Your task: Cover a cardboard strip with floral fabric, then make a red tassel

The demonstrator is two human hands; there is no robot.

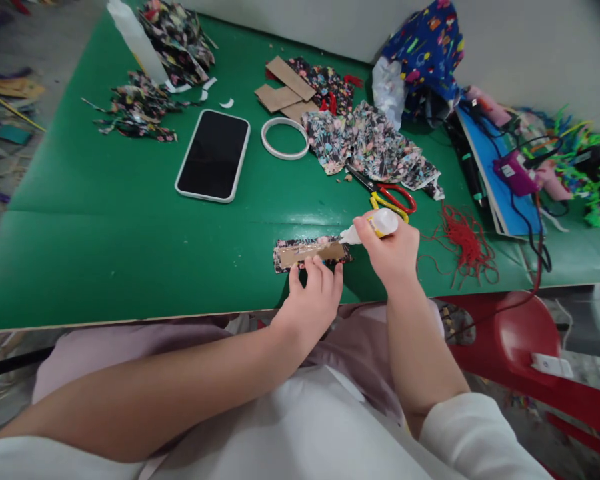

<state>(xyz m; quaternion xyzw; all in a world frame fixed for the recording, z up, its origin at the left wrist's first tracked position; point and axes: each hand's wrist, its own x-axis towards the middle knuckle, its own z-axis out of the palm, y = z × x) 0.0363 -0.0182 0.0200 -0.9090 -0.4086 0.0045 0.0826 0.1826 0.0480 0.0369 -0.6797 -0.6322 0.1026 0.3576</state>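
Observation:
My right hand [396, 253] is wrapped round a small white glue bottle [386, 221] with a yellow label. The bottle tilts down to the left, its nozzle at the right end of a brown cardboard strip [296, 253]. Shiny glue lines run along the cardboard and its upper edge. Under the strip lies a dark floral fabric piece [280, 267], showing as a border around it. My left hand [310, 297] rests on the near edge of the piece, fingers stretched out and fingertips touching it. The fingertips partly cover the lower border.
On the green table [105, 267] lie a phone [214, 157], a tape roll [264, 141], scissors [399, 200], crumpled floral fabric [370, 143], cardboard pieces [290, 80] and red threads [467, 243]. A large white bottle [143, 47] stands far left. A red chair [525, 333] is at right.

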